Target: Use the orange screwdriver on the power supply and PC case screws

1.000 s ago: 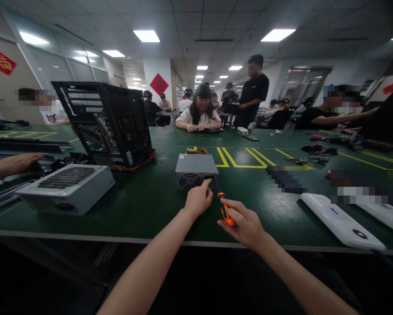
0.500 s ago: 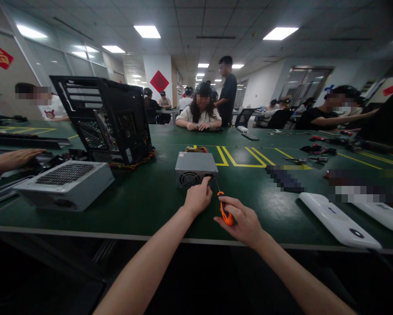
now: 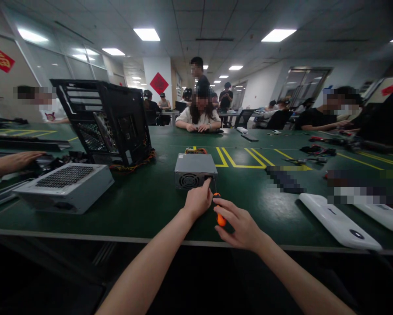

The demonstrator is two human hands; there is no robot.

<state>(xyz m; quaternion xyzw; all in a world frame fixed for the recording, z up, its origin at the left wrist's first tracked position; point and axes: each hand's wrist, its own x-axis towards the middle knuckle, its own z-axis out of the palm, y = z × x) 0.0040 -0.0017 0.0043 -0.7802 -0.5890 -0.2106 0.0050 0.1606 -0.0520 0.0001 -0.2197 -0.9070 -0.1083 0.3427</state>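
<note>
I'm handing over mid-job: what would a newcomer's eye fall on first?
Likely the orange-handled screwdriver in the right hand, at the front of the gray power supply near the center. Next, the tall black computer case on the green table to the left. Behind, a red diamond sign hangs on the white pillar.

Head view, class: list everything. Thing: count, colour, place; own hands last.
Metal box with fan grille: one, grey, table centre
Metal box with mesh top: one, silver, front left
Tall open computer case: one, black, left
Long rounded devices: two, white, front right
Flat table: one, green, foreground
Tangled cables: uncounted, black, right
Blurred items: uncounted, dark, right
Wall signs: several, red, background
Ceiling lights: several, white, overhead
Other people: several, varied clothes, around the room
Slim screwdriver: one, orange and black, front centre
Left hand: one, at fan-grille box
Right hand: one, fingers around screwdriver
</note>
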